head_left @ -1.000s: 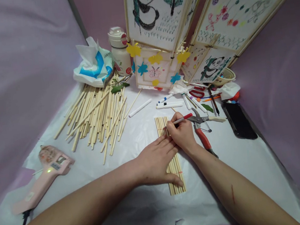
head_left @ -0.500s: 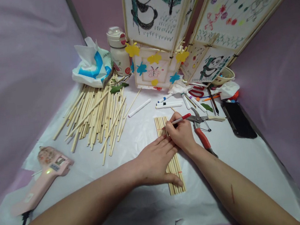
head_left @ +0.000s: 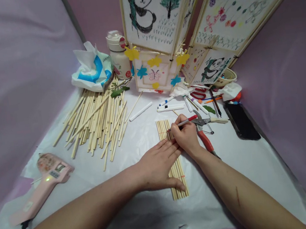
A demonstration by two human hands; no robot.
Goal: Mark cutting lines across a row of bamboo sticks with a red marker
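Several thin wooden sticks [head_left: 179, 185] lie side by side in a flat row on the white table covering. Flat across their middle rests my left hand [head_left: 160, 165], fingers stretched out and thumb on the lower part of the row. My right hand [head_left: 185, 134] is closed around a red marker pen [head_left: 188, 120], whose tip meets the sticks near their upper end. Red marks cross the row there and again near the lower end. Just right of my right hand lie red-handled pliers [head_left: 205, 139].
A loose pile of sticks [head_left: 94, 118] spreads at the left, below a tissue pack [head_left: 92, 71] and a bottle [head_left: 119, 55]. A pink glue gun [head_left: 43, 187] lies at the far left, a phone [head_left: 242, 121] at the right. Framed panda drawings [head_left: 148, 14] stand behind scattered white markers [head_left: 170, 108].
The view has shifted slightly. The marker tip has moved a little to the right across the sticks; my left hand stays flat in place.
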